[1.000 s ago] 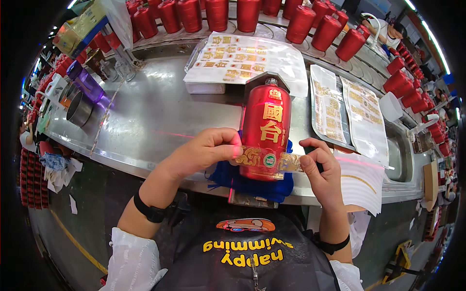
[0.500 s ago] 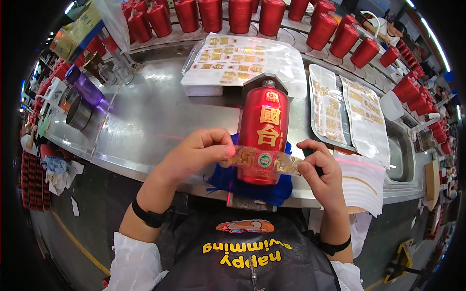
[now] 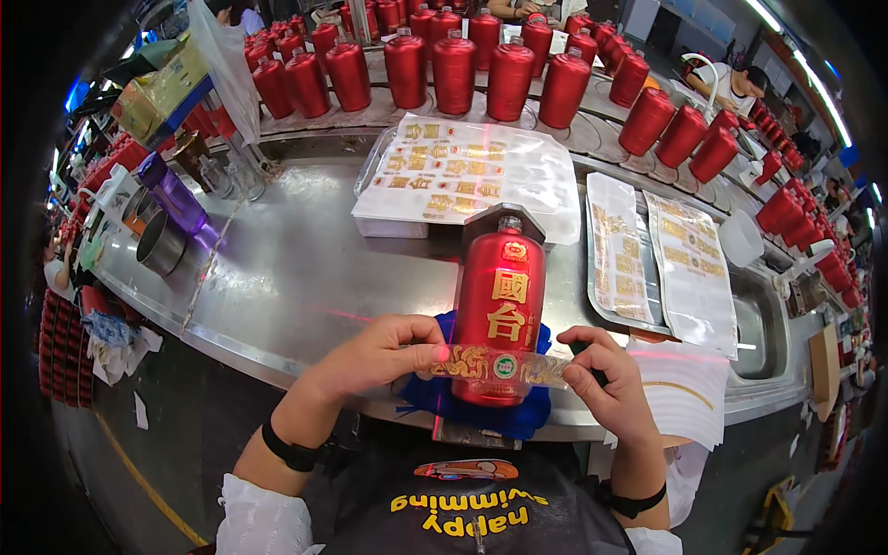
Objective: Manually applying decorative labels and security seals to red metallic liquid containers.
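A red bottle (image 3: 498,305) with gold characters lies on a blue cloth (image 3: 427,384), its neck end at a dark angular holder (image 3: 532,222). Across the bottle's lower part stretches a clear decal strip (image 3: 467,363) with gold patterns and a green-and-white round mark. My left hand (image 3: 393,353) pinches the strip's left end between thumb and fingers. At the other end, my right hand (image 3: 606,379) is closed on the strip, with a small dark green object (image 3: 583,351) partly hidden among its fingers. Whether the strip's middle touches the bottle, I cannot tell.
Decal sheets (image 3: 532,171) lie behind the bottle, and more fill a metal tray (image 3: 592,296) at right, near a sink (image 3: 763,324). Red bottles (image 3: 453,74) line a curved conveyor. A purple bottle (image 3: 176,196) and metal pot (image 3: 162,245) stand left. A person (image 3: 740,83) sits beyond.
The view has tilted up, so the bench and bottle sit lower in the picture. Both hands still hold the strip across the bottle.
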{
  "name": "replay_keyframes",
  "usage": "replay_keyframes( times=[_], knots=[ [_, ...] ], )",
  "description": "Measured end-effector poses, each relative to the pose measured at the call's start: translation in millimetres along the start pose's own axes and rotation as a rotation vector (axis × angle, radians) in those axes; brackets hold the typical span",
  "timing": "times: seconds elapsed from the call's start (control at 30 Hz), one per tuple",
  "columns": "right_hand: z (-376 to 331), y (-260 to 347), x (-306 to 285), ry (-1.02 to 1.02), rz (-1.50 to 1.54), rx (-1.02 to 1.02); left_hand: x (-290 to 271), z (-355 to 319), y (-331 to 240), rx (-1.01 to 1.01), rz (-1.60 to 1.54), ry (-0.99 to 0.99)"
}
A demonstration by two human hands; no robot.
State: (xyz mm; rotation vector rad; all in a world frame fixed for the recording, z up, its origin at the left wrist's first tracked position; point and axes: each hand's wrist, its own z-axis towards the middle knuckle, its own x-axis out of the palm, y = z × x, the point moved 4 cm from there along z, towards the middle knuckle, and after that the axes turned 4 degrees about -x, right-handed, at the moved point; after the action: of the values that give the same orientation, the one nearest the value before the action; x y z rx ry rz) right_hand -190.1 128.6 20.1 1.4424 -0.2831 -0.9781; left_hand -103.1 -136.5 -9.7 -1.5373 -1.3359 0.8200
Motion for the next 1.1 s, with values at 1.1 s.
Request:
replay_keyframes(
  times=[1.1],
  knots=[
    [47.7,-29.3,-8.7,0.299,0.001,0.023,16.0,-13.3,-32.0,0.109,-0.041,0.027]
  ],
)
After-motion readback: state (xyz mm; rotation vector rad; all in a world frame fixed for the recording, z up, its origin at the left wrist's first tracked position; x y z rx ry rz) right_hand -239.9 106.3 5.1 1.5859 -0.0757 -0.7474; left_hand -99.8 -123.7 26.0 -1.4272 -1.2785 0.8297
